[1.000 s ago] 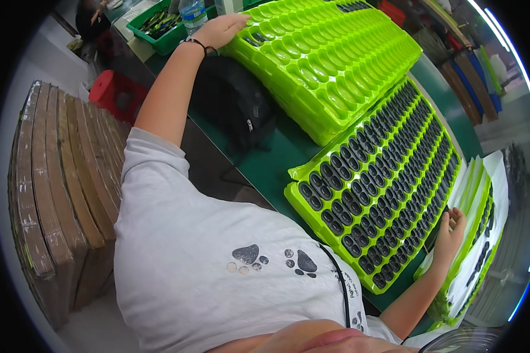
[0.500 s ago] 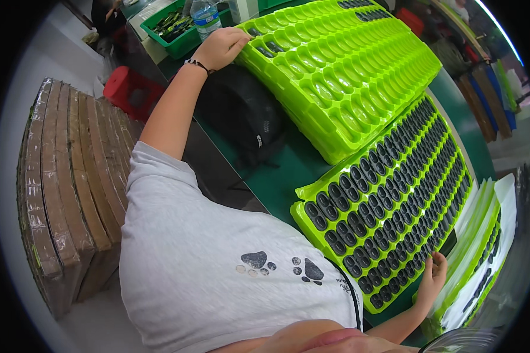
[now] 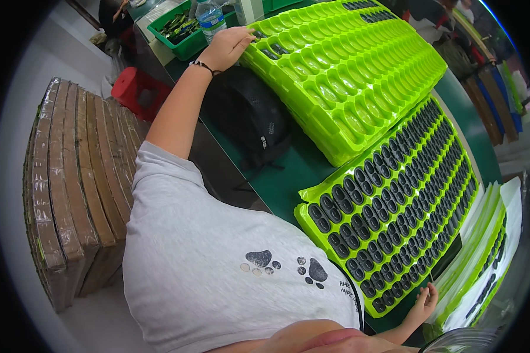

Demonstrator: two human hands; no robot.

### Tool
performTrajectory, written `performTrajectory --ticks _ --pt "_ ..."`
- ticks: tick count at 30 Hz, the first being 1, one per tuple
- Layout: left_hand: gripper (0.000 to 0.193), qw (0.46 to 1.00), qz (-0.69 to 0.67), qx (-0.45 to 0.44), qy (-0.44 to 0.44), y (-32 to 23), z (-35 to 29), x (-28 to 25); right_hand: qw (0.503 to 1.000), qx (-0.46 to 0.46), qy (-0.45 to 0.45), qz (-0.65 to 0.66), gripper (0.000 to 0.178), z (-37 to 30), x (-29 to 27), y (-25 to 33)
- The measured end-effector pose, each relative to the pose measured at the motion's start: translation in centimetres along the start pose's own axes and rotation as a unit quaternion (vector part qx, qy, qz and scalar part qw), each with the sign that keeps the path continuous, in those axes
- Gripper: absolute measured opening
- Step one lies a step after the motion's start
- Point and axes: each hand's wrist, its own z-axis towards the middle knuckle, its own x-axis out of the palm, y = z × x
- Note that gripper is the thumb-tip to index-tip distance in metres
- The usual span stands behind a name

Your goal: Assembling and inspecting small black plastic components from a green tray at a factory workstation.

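Note:
At the upper left corner of a stack of bright green moulded trays (image 3: 347,76), my left hand (image 3: 228,50) has its fingers bent over the edge. A few black oval pieces (image 3: 272,51) sit in the pockets beside those fingertips; most other pockets of the top tray are bare. Closer to me lies a second green tray (image 3: 303,213), filled with rows of black oval pieces (image 3: 359,220) that have paired openings. Just off its lower right edge is my right hand (image 3: 423,305), fingers curled. A thin dark sliver shows at its fingertips, too small to name.
A dark backpack (image 3: 250,112) lies left of the stack. Behind it are a water bottle (image 3: 211,20) and a green bin (image 3: 182,42) of parts. Wrapped trays (image 3: 483,259) stand at right. Flat cartons (image 3: 70,194) and a red stool (image 3: 136,91) are at left.
My right hand has moved down and slightly left, away from the filled tray's edge. My left hand stays at the stack's corner. The whole view has shifted slightly.

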Motion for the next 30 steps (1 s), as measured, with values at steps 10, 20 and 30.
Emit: performTrajectory --ticks 10,20,30 --pt "0.023 0.998 -0.052 -0.028 0.006 -1.0 0.1 -1.1 0.992 -0.048 -0.114 -0.012 0.019 -1.3 1.4 -6.8" --pt "0.039 0.965 0.019 -0.151 0.216 4.5 2.7 2.7 0.957 -0.168 -0.2 -0.124 0.008 -1.4 4.0 -4.7" --pt "0.044 0.975 -0.123 -0.104 0.156 3.5 1.7 2.2 0.969 -0.138 -0.197 -0.061 0.007 -1.4 3.4 -4.5"
